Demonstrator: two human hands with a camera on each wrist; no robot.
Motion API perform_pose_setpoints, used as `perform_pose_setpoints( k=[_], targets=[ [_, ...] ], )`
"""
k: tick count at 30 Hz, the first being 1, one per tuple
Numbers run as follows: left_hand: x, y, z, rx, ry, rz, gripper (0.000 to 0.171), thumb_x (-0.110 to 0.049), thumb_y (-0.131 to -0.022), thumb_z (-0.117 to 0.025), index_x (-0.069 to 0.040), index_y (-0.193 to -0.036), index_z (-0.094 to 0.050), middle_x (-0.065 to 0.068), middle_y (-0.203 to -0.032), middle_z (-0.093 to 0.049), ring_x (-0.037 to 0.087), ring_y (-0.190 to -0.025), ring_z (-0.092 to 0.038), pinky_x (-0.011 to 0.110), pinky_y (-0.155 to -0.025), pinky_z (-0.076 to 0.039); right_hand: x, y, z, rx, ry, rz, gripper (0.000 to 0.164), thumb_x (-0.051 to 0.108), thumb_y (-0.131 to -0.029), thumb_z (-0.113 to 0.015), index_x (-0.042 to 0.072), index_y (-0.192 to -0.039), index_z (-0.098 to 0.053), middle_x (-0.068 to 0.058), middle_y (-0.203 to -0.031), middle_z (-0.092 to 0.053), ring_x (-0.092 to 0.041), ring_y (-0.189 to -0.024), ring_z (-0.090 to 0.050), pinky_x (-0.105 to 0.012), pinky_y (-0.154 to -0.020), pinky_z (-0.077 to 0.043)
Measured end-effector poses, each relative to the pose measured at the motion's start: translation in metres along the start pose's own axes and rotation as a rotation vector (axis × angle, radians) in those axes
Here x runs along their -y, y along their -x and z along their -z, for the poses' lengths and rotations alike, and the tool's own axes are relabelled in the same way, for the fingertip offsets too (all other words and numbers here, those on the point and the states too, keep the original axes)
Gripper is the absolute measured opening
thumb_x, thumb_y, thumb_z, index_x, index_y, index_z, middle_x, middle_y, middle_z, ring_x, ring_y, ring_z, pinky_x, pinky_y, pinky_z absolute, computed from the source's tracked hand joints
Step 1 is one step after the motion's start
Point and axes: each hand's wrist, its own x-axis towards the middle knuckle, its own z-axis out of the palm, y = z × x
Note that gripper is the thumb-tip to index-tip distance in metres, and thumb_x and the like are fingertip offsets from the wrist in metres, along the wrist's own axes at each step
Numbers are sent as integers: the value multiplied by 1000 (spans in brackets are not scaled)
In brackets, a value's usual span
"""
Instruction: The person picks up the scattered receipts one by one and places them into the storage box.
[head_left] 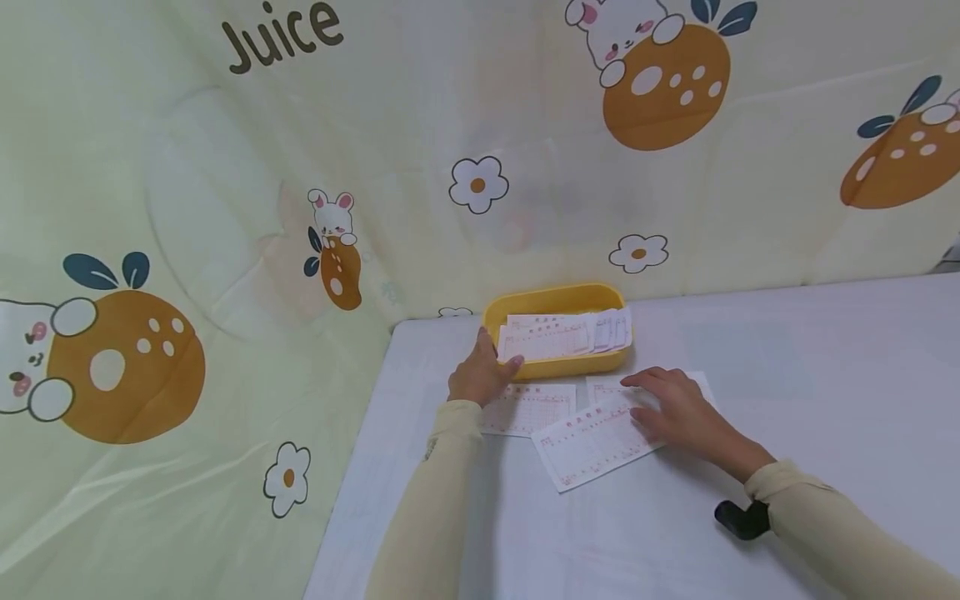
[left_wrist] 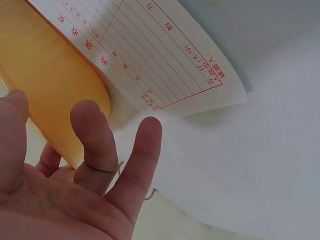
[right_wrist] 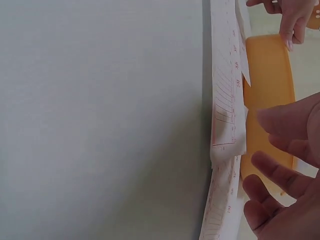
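A yellow plastic basket (head_left: 555,367) stands against the back curtain with a stack of printed receipt slips (head_left: 543,340) in it. My left hand (head_left: 480,373) holds the basket at its left end, thumb on the front rim; in the left wrist view two fingers of the left hand (left_wrist: 115,165) stick out free. In front of the basket lie a left slip (head_left: 531,410), a front slip (head_left: 592,442) set at a slant, and a back slip (head_left: 602,387) partly covered. Over the right part of these slips is my right hand (head_left: 678,412), fingers loosely bent and pinching nothing.
A pale cloth covers the table (head_left: 810,400). Behind and to the left hangs a curtain (head_left: 405,208) printed with oranges, rabbits and flowers. A black wrist device (head_left: 742,519) sits at my right cuff.
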Motion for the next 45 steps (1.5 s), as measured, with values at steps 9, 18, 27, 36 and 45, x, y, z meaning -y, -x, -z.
perform_pose_setpoints(
  k=[9,18,27,36,45],
  targets=[
    [0,0,1,-3,10,6,99,-55,-103,-67,-14,-173,-9,5,-167,-46,30,-117,-64,51,-112,-45,1,-22,-6,99,4,-134,45,9,-95,-79,-2,-137,-66,-19,-120,-66,-41,-112,-52,-56,-92,-47],
    [0,2,1,3,5,2,99,-55,-104,-67,-14,-173,-10,4,-168,-44,30,-122,-64,49,-112,-46,-6,-27,-14,193,69,-216,14,6,-94,-79,4,-98,-66,-8,-91,-62,-32,-92,-53,-48,-82,-49],
    [-3,5,4,-3,4,4,97,-53,-105,-66,-11,-173,-11,7,-168,-44,31,-116,-64,50,-111,-47,-4,-19,-13,188,82,-146,12,1,-97,-72,8,-90,-66,-1,-79,-58,-25,-83,-52,-41,-74,-46],
    [-4,5,5,-9,0,3,97,-53,-104,-66,-11,-173,-12,7,-167,-45,31,-116,-65,52,-112,-45,-5,-13,-12,183,52,-161,10,3,-99,-71,7,-92,-65,-1,-77,-56,-22,-79,-52,-38,-69,-46],
    [-4,6,5,-5,1,-3,97,-53,-105,-65,-11,-173,-11,6,-169,-42,31,-117,-65,51,-113,-45,-7,-4,-5,150,-42,-143,10,1,-99,-71,6,-92,-65,0,-78,-55,-20,-77,-52,-32,-66,-43]
  ],
)
